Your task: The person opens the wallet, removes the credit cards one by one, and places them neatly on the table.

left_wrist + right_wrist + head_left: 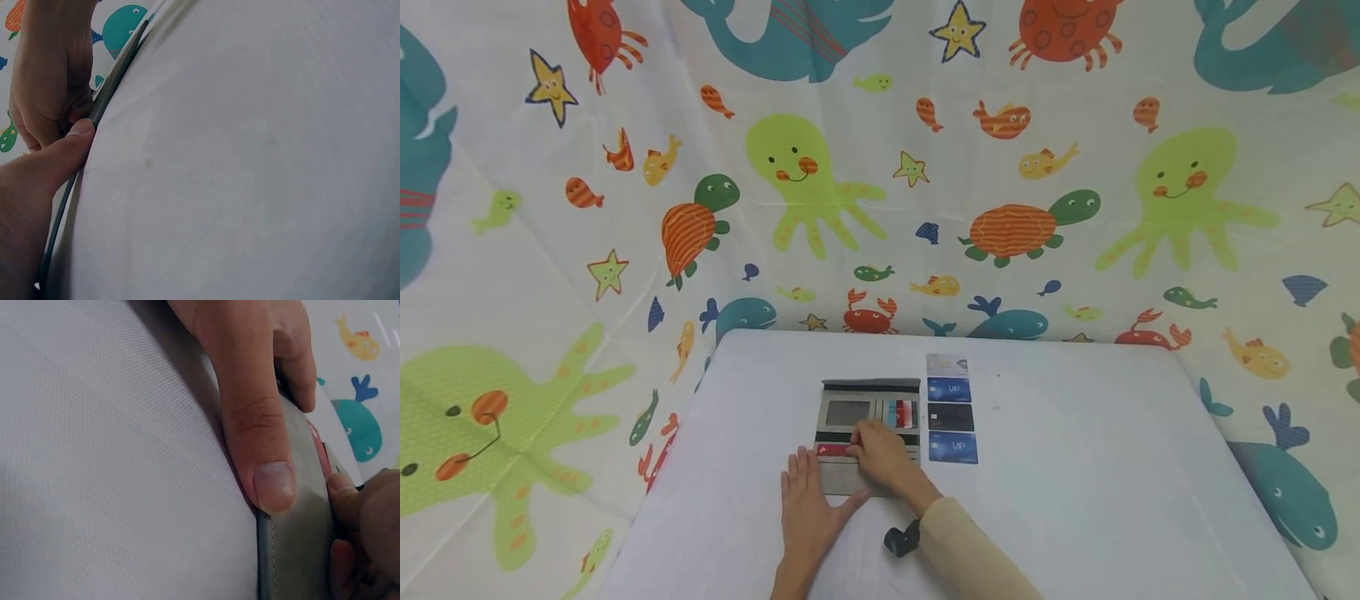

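A grey wallet [841, 479] lies unfolded on the white table, with dark bands across it. My left hand [808, 502] is spread flat at its left side, and its thumb [274, 481] presses the wallet's near edge in the right wrist view. With curled fingers my right hand [883, 454] pinches the right part of a red card [831, 450] at the wallet's lower pocket. The fingers cover that end of the card. Blue and red cards [901, 414] sit in the upper right pocket, beside a mesh window [847, 412].
Right of the wallet, a column holds a grey card [947, 365], a blue VIP card [949, 389], a black card [951, 417] and another blue VIP card [953, 447]. A small black object [901, 540] shows beside the right wrist. A sea-animal curtain [880, 192] hangs behind the table [1075, 500].
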`<state>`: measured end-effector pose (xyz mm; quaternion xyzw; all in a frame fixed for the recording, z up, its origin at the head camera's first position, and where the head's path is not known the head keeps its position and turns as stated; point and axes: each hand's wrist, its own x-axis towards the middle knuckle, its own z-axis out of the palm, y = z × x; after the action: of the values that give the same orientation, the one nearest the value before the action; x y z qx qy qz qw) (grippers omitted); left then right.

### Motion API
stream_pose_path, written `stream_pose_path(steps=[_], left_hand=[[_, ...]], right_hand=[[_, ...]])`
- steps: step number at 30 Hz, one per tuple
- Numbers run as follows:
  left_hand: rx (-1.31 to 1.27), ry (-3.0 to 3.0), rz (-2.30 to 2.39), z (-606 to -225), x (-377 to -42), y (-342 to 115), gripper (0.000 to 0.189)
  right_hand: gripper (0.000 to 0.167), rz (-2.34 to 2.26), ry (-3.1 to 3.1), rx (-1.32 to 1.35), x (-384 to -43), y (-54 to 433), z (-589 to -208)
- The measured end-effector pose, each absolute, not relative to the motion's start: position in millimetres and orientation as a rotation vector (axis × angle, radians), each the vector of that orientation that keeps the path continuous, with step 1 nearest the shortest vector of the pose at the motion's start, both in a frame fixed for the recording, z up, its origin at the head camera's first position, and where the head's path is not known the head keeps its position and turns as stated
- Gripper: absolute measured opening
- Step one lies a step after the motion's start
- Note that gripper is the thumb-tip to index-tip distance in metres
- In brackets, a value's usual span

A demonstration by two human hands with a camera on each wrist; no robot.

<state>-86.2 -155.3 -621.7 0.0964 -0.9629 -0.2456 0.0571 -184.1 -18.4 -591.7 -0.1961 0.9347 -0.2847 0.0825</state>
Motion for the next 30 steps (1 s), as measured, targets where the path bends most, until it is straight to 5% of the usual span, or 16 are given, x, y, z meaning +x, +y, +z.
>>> stream_pose_path(steps=[30], left_hand=[[0.275,-2.915,-0.715,-621.7,-85.1,-154.5,0.123]], right_hand=[[0.020,-0.755,2.993,-0.592,-179.6,-22.1,-598.4]])
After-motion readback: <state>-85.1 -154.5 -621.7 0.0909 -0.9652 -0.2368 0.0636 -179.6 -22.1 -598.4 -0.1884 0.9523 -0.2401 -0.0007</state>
